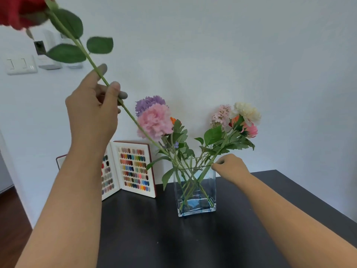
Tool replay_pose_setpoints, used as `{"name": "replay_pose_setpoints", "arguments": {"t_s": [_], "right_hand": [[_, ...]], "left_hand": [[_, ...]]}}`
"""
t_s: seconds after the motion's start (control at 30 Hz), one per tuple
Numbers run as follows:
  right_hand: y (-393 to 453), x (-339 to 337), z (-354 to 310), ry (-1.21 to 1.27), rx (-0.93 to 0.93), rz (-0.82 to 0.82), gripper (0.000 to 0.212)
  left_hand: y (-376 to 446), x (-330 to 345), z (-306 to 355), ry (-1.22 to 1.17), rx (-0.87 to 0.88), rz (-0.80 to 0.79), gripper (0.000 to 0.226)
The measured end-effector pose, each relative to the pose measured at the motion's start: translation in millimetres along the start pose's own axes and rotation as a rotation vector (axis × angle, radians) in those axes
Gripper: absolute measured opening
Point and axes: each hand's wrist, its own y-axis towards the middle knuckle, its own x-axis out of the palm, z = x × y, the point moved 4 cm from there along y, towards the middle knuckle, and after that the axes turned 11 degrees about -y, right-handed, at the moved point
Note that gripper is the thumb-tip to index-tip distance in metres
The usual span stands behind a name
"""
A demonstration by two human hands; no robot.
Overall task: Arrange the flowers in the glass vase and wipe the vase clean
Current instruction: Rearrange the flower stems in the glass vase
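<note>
My left hand (92,111) pinched the long green stem of a red rose (108,85), its lower end reaching the clear rectangular glass vase (195,192). My right hand (229,167) curled its fingers at the vase's right rim among stems; I could not tell what they held. The vase stood on the dark table (154,238), holding pink, purple and cream flowers (154,120).

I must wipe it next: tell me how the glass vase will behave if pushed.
The glass vase is tall on a narrow base, with flowers leaning outward, so it may tip. Smooth glass on the dark table probably slides. The right hand at its rim looks sensible.
</note>
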Motion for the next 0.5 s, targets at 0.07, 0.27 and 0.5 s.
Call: {"name": "replay_pose_setpoints", "arguments": {"t_s": [0.07, 0.27, 0.5], "right_hand": [[-1.2, -1.5, 0.8, 0.012, 0.001, -0.007, 0.032], [-5.5, -8.5, 9.9, 0.063, 0.026, -0.025, 0.023], [-5.2, -14.9, 31.5, 0.065, 0.048, -0.013, 0.027]], "left_hand": [[-1.3, 9.1, 17.6, -0.113, 0.036, 0.032, 0.042], [-27.6, 89.3, 9.5, -0.203, -0.108, -0.150, 0.038], [-56.9, 139.4, -41.8, 0.059, -0.077, -0.254, 0.028]]}}
